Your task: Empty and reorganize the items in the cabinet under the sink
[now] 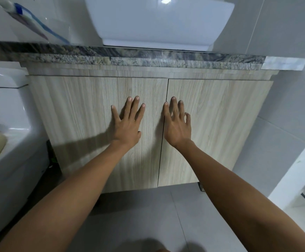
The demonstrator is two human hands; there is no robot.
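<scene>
Home bathroom, white vessel sink [159, 22] on granite counter [122, 55], wooden cabinet [93, 99] beneath, toilet [4, 113] at left, tiled walls

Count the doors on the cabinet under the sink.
2: the left door under the left hand, the right door under the right hand. Both closed.
</scene>
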